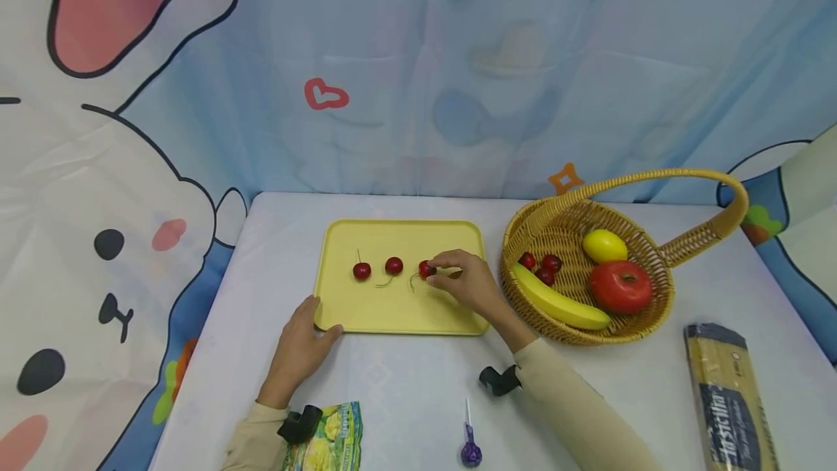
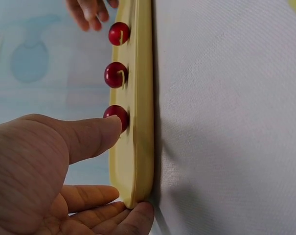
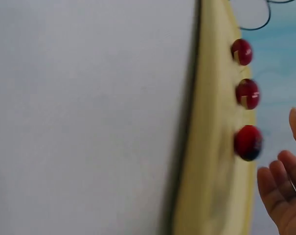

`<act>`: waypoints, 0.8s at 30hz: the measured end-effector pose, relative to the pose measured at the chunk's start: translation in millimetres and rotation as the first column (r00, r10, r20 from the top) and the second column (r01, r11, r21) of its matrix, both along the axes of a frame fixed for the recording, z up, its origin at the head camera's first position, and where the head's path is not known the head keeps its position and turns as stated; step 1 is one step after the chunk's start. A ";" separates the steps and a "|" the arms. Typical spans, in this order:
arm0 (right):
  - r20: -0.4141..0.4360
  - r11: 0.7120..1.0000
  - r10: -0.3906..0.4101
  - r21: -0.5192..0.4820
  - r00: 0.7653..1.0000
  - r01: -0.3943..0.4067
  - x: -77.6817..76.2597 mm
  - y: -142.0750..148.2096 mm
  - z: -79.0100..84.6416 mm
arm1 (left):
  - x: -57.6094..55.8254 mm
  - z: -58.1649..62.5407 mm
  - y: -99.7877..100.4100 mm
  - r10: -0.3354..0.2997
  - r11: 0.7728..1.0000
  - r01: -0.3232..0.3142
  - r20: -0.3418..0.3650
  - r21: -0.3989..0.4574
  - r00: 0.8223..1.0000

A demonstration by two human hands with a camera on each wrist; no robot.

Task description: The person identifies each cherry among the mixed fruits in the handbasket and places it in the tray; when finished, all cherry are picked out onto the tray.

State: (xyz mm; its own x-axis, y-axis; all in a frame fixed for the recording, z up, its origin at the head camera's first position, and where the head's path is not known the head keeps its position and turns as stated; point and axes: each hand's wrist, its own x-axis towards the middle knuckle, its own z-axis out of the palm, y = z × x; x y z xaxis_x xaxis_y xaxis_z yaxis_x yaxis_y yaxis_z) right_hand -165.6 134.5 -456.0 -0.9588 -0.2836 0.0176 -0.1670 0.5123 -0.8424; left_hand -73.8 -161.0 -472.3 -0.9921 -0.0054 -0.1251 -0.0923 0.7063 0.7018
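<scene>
A yellow tray (image 1: 392,315) lies on the table, with three red cherries on it in a row: the left cherry (image 1: 362,271), the middle cherry (image 1: 394,265) and the right cherry (image 1: 426,270). My left hand (image 1: 302,347) rests at the tray's near left corner, its fairly straight fingers (image 2: 101,215) touching the corner and its thumb extended above the tray. Beside the right cherry is my right hand (image 1: 466,282). Its spread fingers (image 3: 280,181) stand apart from the cherry in the right wrist view and hold nothing.
Right of the tray stands a wicker basket (image 1: 657,304) with a banana (image 1: 559,300), a red apple (image 1: 620,287), a lemon (image 1: 604,246) and several cherries. A pasta packet (image 1: 729,398), a purple lollipop (image 1: 471,453) and a green-yellow packet (image 1: 333,438) lie nearer.
</scene>
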 end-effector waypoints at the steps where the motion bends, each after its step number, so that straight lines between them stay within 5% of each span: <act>1: -0.001 0.999 0.046 -0.005 0.999 -0.046 5.7 5.5 6.7 | -0.1 0.0 0.4 0.000 1.000 0.000 0.003 0.001 1.000; 4: 0.041 0.973 0.228 -0.045 0.973 -0.226 20.3 24.8 28.5 | -0.9 -1.0 0.4 0.003 1.000 -0.003 0.013 -0.007 1.000; 8: 0.191 0.894 0.445 -0.151 0.875 -0.422 32.7 56.9 56.3 | -1.6 -2.5 0.3 0.009 1.000 -0.009 0.034 -0.011 0.999; 10: 0.242 0.867 0.497 -0.183 0.833 -0.464 35.5 74.4 66.9 | -1.8 -2.6 0.4 0.009 1.000 -0.008 0.041 -0.008 0.999; 13: 0.233 0.846 0.532 -0.187 0.814 -0.499 34.8 100.8 78.5 | -1.6 -2.0 0.3 0.006 1.000 -0.006 0.039 -0.006 0.999; 15: 0.209 0.847 0.528 -0.195 0.823 -0.494 31.6 117.5 83.9 | -1.3 -1.5 0.5 0.005 1.000 -0.005 0.036 -0.006 0.999; 18: 0.188 0.886 0.456 -0.193 0.870 -0.422 25.1 138.4 89.2 | -0.8 -1.1 0.7 0.006 1.000 -0.005 0.032 -0.006 0.999; 22: 0.200 0.972 0.229 -0.101 0.953 -0.212 13.0 155.3 88.3 | -0.6 -0.8 0.8 0.003 1.000 -0.003 0.031 -0.009 1.000; 24: 0.215 0.994 0.111 -0.026 0.970 -0.108 4.0 160.0 84.6 | -0.6 -0.7 0.9 0.004 1.000 -0.004 0.032 -0.011 0.999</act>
State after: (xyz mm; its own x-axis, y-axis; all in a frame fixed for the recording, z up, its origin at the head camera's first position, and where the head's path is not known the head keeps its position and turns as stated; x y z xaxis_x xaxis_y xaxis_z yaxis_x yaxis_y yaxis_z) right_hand -161.6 294.5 -371.4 -0.9035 -0.3883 -0.1812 -0.0354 0.4891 -0.8715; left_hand -74.4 -160.1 -473.0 -0.9876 -0.0111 -0.1567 -0.1176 0.7135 0.6907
